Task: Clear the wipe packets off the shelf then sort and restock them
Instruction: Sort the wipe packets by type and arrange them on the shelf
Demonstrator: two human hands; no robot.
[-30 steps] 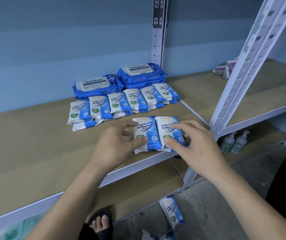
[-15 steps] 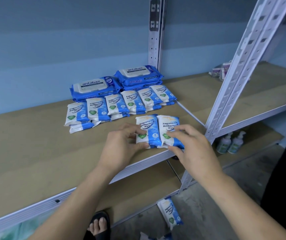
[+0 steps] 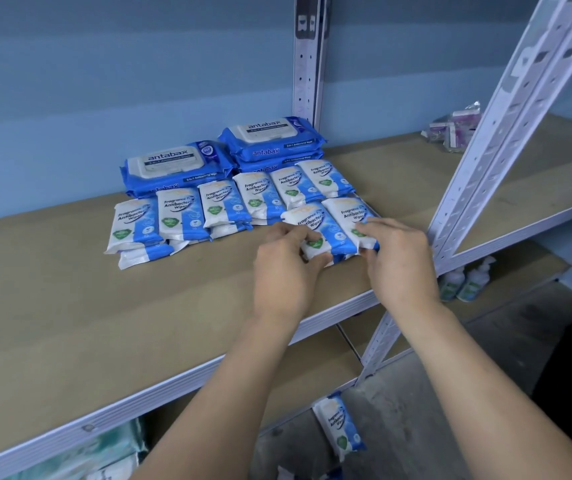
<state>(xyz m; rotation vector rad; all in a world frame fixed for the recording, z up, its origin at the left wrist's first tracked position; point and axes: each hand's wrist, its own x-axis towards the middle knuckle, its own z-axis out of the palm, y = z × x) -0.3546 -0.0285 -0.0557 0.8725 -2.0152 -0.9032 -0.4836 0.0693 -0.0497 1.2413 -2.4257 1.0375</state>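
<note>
I'm looking down at a brown board shelf (image 3: 70,306) with a white metal front edge, set against a blue wall (image 3: 139,81). A white punched post (image 3: 307,64) stands beyond my hands and another post (image 3: 485,150) slants just right of the right hand (image 3: 399,261). Below the hands are a lower shelf (image 3: 312,375) and a grey floor (image 3: 451,410), where one packet (image 3: 338,427) lies loose. Two bottles (image 3: 461,289) stand low, to the right of the right hand. The left hand (image 3: 284,271) pinches the near end of the left packet (image 3: 315,223), thumb under the edge and fingers curled on top. The right hand grips the near end of the right packet (image 3: 350,213) the same way. Both packets are small, white and blue, with a green badge and "Antibacterial Wipes" print facing up. They lie flat on the shelf, touching side by side, just beyond my fingers. Their long axes run away from me, with the far ends leaning a little left and the badge ends nearest the hands. Just past them and to the left of the left hand, a row (image 3: 208,206) of the same packets lies angled the same way, some stacked on others. Behind that row sit the big packs (image 3: 177,164), blue with white lids, their long sides across my view.
</note>
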